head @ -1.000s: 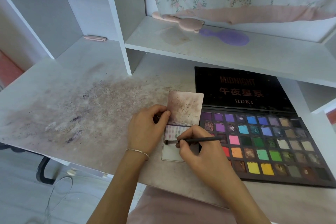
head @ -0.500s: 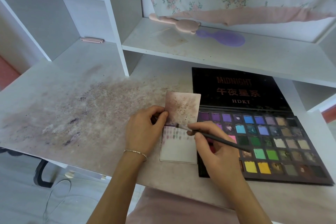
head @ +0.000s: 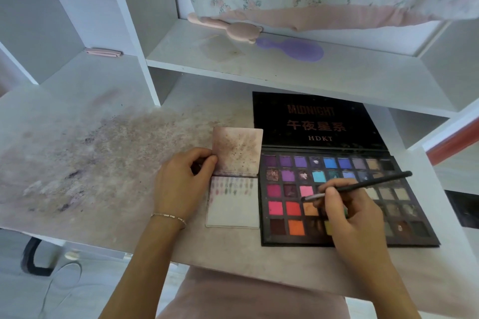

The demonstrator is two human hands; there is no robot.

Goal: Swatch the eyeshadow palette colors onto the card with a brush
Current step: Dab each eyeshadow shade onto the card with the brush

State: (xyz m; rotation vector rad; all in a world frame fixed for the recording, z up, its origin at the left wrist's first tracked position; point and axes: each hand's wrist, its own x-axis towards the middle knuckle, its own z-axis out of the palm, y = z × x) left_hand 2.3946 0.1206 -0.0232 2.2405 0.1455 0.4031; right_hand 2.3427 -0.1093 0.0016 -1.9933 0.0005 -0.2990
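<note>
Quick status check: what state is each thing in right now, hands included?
Eyeshadow palette: open, lid laid back flat on the desk.
Card: row of swatches along its top, rest bare.
Stained flap: raised, pinched by the left hand.
Brush: gripped in the right hand, tip over the pink and orange pans.
Desk: smudged with powder.

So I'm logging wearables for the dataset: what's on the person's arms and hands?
Both forearms are bare, with no sleeves or gloves showing. The left hand has a thin beaded bracelet at the wrist. The right hand shows no ring, watch or bracelet.
</note>
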